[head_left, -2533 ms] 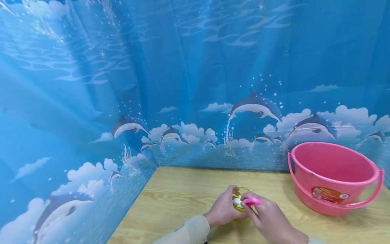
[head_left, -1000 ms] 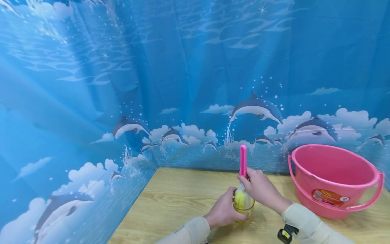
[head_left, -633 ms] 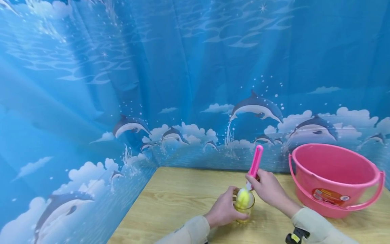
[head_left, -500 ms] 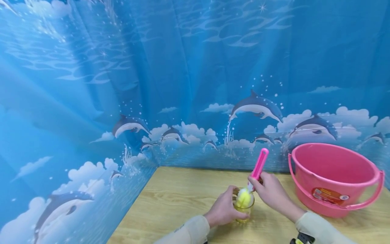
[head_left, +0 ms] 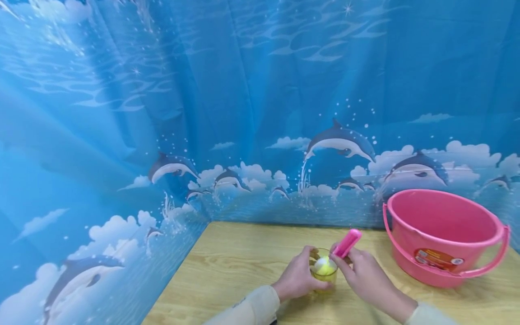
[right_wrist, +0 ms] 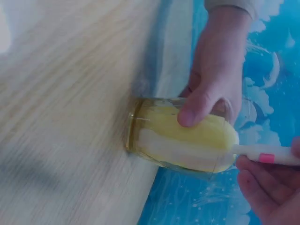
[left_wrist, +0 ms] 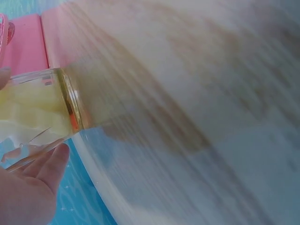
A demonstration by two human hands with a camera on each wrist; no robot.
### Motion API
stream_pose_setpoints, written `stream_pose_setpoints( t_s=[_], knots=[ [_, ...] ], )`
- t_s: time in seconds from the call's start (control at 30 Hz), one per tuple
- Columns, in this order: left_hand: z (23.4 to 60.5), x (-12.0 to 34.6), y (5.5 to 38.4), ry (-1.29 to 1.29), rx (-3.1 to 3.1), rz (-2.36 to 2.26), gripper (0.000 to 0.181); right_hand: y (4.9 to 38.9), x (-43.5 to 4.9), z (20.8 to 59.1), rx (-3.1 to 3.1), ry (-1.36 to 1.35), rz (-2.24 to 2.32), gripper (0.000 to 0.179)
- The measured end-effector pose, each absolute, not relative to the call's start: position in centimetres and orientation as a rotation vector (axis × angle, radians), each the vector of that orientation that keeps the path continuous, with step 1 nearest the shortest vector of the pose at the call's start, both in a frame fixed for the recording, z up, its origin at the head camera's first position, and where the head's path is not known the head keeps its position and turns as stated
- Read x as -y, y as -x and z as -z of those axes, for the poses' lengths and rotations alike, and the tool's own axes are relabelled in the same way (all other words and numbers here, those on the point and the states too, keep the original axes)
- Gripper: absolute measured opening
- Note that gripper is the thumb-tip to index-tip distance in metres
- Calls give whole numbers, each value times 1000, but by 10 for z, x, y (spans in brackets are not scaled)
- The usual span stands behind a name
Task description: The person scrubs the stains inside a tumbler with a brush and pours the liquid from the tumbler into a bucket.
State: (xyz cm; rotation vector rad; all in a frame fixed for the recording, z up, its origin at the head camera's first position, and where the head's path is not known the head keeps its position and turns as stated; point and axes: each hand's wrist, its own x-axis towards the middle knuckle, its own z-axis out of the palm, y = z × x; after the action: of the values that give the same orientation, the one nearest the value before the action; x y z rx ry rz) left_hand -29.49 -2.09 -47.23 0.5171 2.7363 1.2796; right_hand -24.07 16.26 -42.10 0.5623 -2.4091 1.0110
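Observation:
A yellow-tinted drinking glass (head_left: pixel 330 279) stands at the table's near middle, my left hand (head_left: pixel 298 276) wrapped around its side. In the right wrist view the left thumb lies along the glass wall. My right hand (head_left: pixel 367 277) grips a sponge cup brush by its pink handle (head_left: pixel 347 244), which leans toward the right. The brush's yellow and white sponge head (right_wrist: pixel 187 138) sits inside the glass, reaching close to its thick base. Its white neck (right_wrist: pixel 255 152) comes out through the mouth, between the right fingers (right_wrist: pixel 255 187).
To the right on the wood-grain table (head_left: pixel 231 253) stands a large pink bucket (head_left: pixel 436 253), its handle hanging down at the front. A blue dolphin-printed curtain (head_left: pixel 252 113) closes off the back and left side of the table.
The brush handle swings from upright to a lean toward the right and sinks lower, the right hand going with it. My left hand keeps its hold on the glass in the same place.

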Motion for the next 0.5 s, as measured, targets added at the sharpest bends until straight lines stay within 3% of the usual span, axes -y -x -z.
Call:
stream_pose_setpoints(
  t_s=[0.1,0.3,0.5],
  knots=[
    [472,21,296,-526,-2751,-1272,90,236,-159,425,2342,-666,-924,7],
    [473,23,297,-590,-2789,-1257,88,233,-151,430,2130,-914,-716,28],
    [476,26,298,-636,-2769,-1291,83,234,-142,425,2139,-966,-647,19]
  ],
)
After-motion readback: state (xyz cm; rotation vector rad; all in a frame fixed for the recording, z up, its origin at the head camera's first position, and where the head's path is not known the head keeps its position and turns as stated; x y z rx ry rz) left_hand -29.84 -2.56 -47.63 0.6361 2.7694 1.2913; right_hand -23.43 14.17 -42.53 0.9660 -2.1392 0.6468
